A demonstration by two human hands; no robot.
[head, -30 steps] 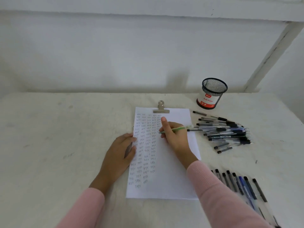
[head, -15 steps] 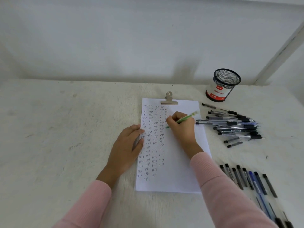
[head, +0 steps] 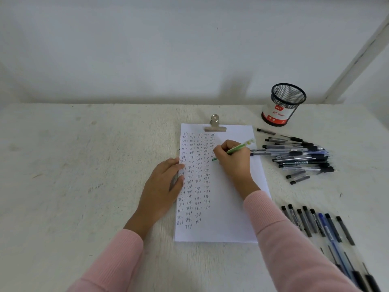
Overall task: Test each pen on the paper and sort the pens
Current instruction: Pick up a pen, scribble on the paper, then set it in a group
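head view: right hand (head: 233,160) curled shut around green pen (head: 234,149), thumb and forefinger pinching low on the barrel. long axis slanted, tip down-left just past the fingertips and touching paper (head: 229,207) beside the fifth column of "test" marks, tail end up-right above the knuckles, toward loose pile of pens (head: 299,157). left hand (head: 163,186) flat and spread, holding nothing, fingertips pressed on the sheet's left edge.

beyond the right knuckles, well apart: mesh cup (head: 283,104) upright, labelled "ball pens". nearer than the right wrist, beside the pink sleeve (head: 284,239): sorted row of pens (head: 315,222), laid side by side, caps pointing away. ahead of the fingers, metal clip (head: 215,125) gripping the sheet's top edge. all on white table (head: 84,175).

against a second ago: pen tilted steeper now, then lying nearly level across the hand with the forefinger stretched up; tip now lower on the column, fist tighter. left hand in the same spot on the sheet's edge. camera aim lowered, so everything sits higher in frame.
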